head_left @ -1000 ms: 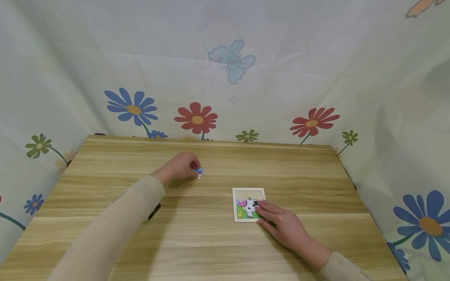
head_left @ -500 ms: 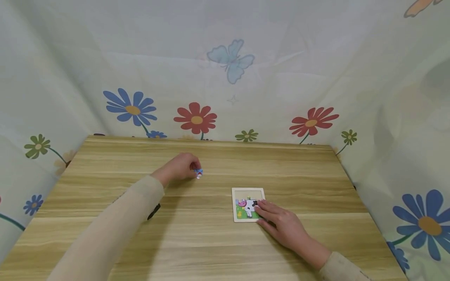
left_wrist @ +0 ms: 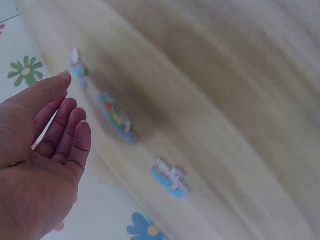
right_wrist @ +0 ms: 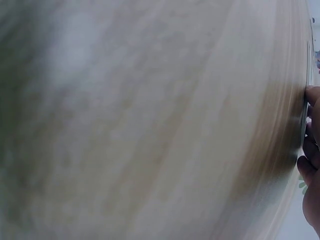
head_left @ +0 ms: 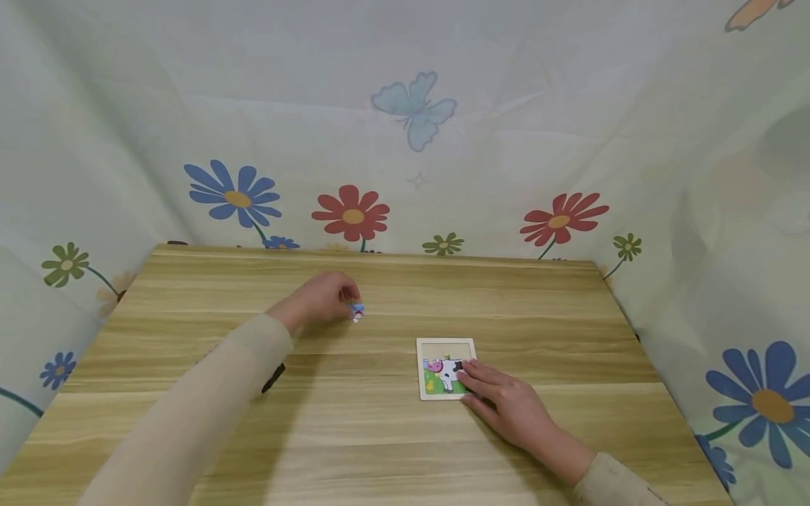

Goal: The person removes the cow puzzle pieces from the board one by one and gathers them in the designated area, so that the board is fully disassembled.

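My left hand is at the far left of the table, thumb and fingers loosely bent with a gap between them. Just at its fingertips lies a small blue and white puzzle piece. In the left wrist view the thumb tip is right by one piece; a multicoloured piece and a blue and white one lie nearby. My right hand rests with extended fingers on the right side of a pale-framed cow puzzle. Its upper strip shows bare backing, and the fingers hide the right part.
The wood-grain table runs back to a flower-printed cloth that hangs behind and at both sides. A dark object shows beside the left sleeve.
My left hand has drawn slightly left from the blue and white piece, which stays nearly in place. The right hand and the cow puzzle have not visibly moved.
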A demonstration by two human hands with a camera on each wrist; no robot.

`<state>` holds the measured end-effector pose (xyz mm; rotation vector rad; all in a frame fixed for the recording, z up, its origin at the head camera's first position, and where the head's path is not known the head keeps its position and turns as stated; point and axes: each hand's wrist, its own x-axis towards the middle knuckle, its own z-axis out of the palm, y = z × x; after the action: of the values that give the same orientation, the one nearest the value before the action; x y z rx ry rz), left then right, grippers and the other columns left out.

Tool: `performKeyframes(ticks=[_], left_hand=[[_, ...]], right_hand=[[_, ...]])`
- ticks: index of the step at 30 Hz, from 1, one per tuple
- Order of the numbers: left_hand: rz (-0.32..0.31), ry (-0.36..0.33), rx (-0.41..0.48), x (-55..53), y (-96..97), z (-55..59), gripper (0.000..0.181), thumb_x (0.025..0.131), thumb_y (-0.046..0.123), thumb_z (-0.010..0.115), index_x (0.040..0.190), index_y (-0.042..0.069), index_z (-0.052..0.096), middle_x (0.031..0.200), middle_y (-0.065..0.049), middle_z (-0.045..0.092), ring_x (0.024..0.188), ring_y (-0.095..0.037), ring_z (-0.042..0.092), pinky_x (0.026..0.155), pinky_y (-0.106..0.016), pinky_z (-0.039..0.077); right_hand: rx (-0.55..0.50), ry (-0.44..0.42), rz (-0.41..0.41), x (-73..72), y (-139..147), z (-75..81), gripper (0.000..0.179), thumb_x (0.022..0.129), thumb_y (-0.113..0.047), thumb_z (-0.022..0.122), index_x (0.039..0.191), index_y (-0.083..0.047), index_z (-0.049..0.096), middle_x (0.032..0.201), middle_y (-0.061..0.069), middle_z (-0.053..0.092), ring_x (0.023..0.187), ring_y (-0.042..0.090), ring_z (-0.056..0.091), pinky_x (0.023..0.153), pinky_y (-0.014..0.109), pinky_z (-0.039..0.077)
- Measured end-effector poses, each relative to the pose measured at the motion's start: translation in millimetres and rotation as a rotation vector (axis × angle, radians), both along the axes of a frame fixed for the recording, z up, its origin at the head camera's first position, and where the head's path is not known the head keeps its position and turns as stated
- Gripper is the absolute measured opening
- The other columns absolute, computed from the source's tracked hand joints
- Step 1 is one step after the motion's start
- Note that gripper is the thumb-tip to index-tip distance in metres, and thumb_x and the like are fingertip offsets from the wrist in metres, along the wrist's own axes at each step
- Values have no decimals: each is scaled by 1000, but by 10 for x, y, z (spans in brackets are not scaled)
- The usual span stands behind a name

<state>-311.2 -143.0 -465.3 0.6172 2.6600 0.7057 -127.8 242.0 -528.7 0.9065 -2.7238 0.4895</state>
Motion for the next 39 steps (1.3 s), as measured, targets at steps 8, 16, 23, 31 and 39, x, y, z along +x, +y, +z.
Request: performKeyframes(ticks=[8,16,23,31,39], left_hand=[[-63,54,-1,-28,-18,187,25,95,7,78,120,0,74,115,-15,72,108,-32,64,101,-48,53],[-78,66,-33,30,82,318,29,95,12,81,121,2,75,116,-12,74,107,-29,65,101,-46,54],[-83,55,-16,72,132,346,29,95,13,82,121,1,75,118,-15,74,107,-30,64,100,-46,54],[-120,73,-5,157,270,338,30,93,17,84,119,4,76,110,-9,74,101,-25,64,94,-42,55],[-162,-2,36,321,604,264,27,94,17,83,118,6,76,110,-9,73,98,-22,60,90,-37,54]], right_hand=[[-2,12,5,18,-2,16,43,95,-28,82,135,-13,75,141,7,69,131,24,66,101,46,57],[2,40,-1,25,-2,0,44,93,-26,85,135,-13,76,140,9,70,130,25,68,99,47,58],[-8,54,10,16,-2,9,45,92,-25,85,134,-12,76,139,10,71,128,27,68,98,48,58],[0,59,27,-6,-4,16,44,93,-26,85,133,-10,76,138,12,71,127,29,69,100,49,57],[18,59,30,-19,-16,68,44,93,-27,85,132,-9,76,138,12,71,127,28,69,104,49,55]])
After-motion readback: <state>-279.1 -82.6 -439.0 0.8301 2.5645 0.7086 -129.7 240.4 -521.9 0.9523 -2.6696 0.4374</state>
